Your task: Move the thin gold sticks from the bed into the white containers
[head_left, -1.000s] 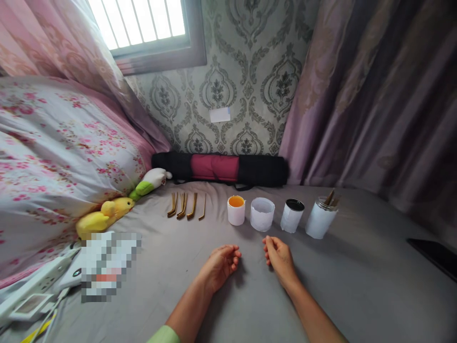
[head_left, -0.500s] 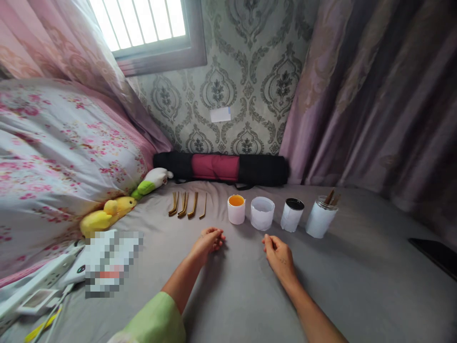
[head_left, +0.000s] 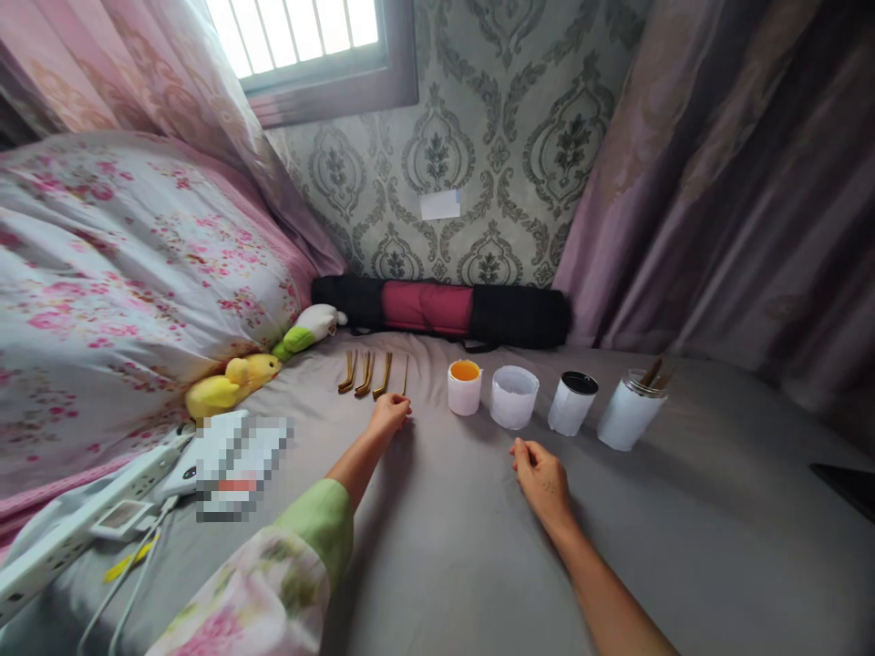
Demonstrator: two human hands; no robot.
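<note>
My left hand point(head_left: 391, 412) is stretched forward over the grey bed sheet point(head_left: 444, 547). Its curled fingers are at the near end of the rightmost of several gold bent straws point(head_left: 369, 372) that lie side by side. Whether it grips that straw is hidden. My right hand point(head_left: 540, 469) rests on the sheet with its fingers loosely curled and nothing visible in them. It lies just in front of a row of white-wrapped cups: one orange inside point(head_left: 465, 387), one pale point(head_left: 514, 396), one black inside point(head_left: 572, 403), and a jar point(head_left: 629, 412) holding brown sticks.
A floral quilt point(head_left: 123, 292) is piled at the left, with a yellow plush toy point(head_left: 229, 387) and a green-white one point(head_left: 307, 328) at its foot. A black and red roll point(head_left: 444, 310) lies along the wall. A power strip point(head_left: 82, 519) and cables sit at the near left.
My left hand has moved forward and left from the middle of the sheet to the straws. The right hand has stayed put. The view has shifted a little.
</note>
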